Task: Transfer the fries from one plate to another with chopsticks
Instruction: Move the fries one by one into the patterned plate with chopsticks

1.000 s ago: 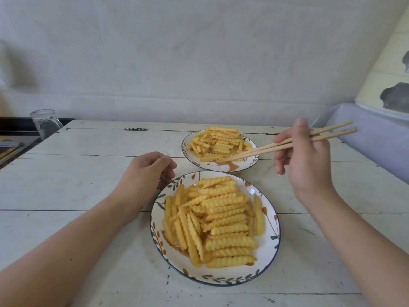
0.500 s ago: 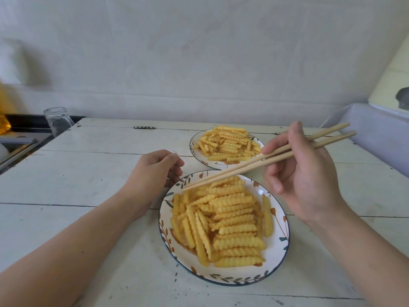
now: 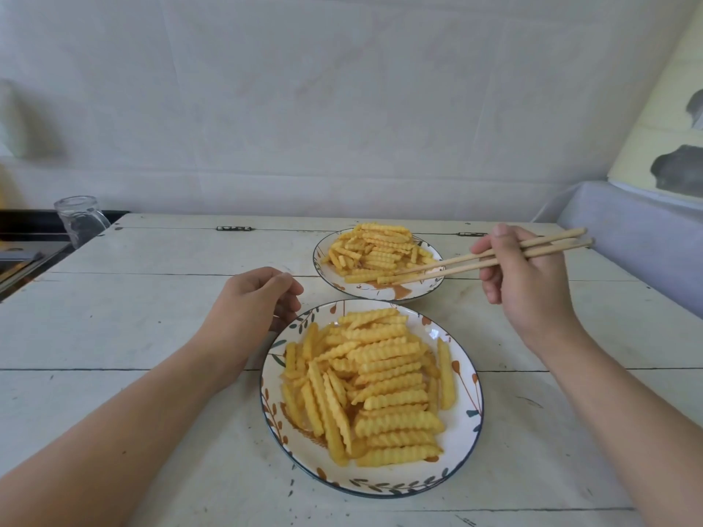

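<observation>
Head view: nearest lies the near plate [image 3: 466, 431], round, white with a dark rim and leaf prints, on the white plank table [image 3: 114, 336]. It carries a heap of crinkle-cut near fries [image 3: 376, 386], most lying crosswise, a few lengthwise at the left side and one along the right edge.

The left forearm comes in from the lower left, flat over the table. The left hand [image 3: 251, 302] sits just beside the upper-left rim of the near plate, back of the hand up, fingers loosely curled under, holding nothing that shows. Whether the fingertips touch the rim I cannot tell.

The right forearm comes in from the lower right and rises off the table. The right hand [image 3: 528, 287] is up and to the right of the near plate, thumb on top, fingers curled round the chopsticks [image 3: 490, 258] near their thick ends. The two sticks slant down to the left, close together and nearly parallel.

Beyond the near plate stands the far plate [image 3: 380, 292], same pattern, close to it but apart. It holds the far fries [image 3: 374, 249] in a smaller pile. The chopstick tips reach over the right front part of this plate, at the edge of the pile; whether they clasp a fry I cannot tell.

At the far left edge of the table stands a clear glass [image 3: 80, 220].
</observation>
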Action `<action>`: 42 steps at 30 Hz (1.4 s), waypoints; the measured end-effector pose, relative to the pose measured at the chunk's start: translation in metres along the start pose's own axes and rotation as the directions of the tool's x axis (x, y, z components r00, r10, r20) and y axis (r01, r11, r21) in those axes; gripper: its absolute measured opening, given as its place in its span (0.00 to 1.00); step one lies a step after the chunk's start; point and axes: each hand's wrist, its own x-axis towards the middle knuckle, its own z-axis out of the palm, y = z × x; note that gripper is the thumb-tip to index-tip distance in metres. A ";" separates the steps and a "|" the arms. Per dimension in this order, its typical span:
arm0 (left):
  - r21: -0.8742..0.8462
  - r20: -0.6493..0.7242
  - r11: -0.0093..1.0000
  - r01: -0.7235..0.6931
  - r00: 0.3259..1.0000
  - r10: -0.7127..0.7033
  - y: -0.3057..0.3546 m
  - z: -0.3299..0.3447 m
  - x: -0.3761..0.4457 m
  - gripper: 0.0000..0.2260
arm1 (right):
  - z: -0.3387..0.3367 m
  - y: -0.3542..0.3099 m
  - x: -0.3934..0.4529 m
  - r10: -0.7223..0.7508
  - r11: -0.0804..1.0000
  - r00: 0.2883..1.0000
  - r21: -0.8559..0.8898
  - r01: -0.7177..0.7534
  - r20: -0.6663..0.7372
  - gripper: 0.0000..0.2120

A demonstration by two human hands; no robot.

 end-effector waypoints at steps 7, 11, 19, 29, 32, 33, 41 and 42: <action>0.010 0.000 1.000 -0.005 1.000 0.005 -0.001 0.000 0.001 0.12 | 0.002 0.005 0.004 0.001 1.000 1.000 -0.014 0.000 0.025 0.19; 0.010 -0.001 1.000 -0.003 1.000 0.003 -0.002 0.000 0.001 0.12 | 0.002 -0.010 0.002 -0.009 0.995 1.000 0.101 0.012 -0.029 0.23; 0.007 -0.001 1.000 -0.003 1.000 0.003 -0.002 0.001 0.001 0.12 | -0.015 -0.057 -0.007 -0.084 0.913 0.991 0.406 0.035 0.103 0.29; 0.016 0.000 1.000 -0.003 1.000 0.003 -0.002 0.001 0.001 0.12 | -0.022 -0.061 -0.011 -0.132 0.933 0.973 0.354 0.057 0.191 0.24; 0.025 -0.005 1.000 -0.004 1.000 0.004 -0.001 0.001 0.001 0.12 | -0.025 -0.059 -0.005 -0.092 0.904 0.993 0.424 0.051 0.076 0.22; 0.031 -0.007 1.000 -0.003 1.000 0.003 -0.001 0.001 0.001 0.12 | -0.025 -0.057 -0.003 -0.076 0.901 0.997 0.430 0.057 0.027 0.22; 0.095 -0.002 0.995 -0.019 1.000 0.019 0.000 0.003 -0.001 0.12 | 0.016 -0.042 0.018 -0.054 0.998 0.975 -0.022 0.061 0.215 0.19; 0.090 -0.003 0.996 -0.018 1.000 0.018 0.001 0.002 -0.001 0.12 | 0.021 -0.035 0.020 -0.040 0.998 0.976 -0.038 0.050 0.215 0.19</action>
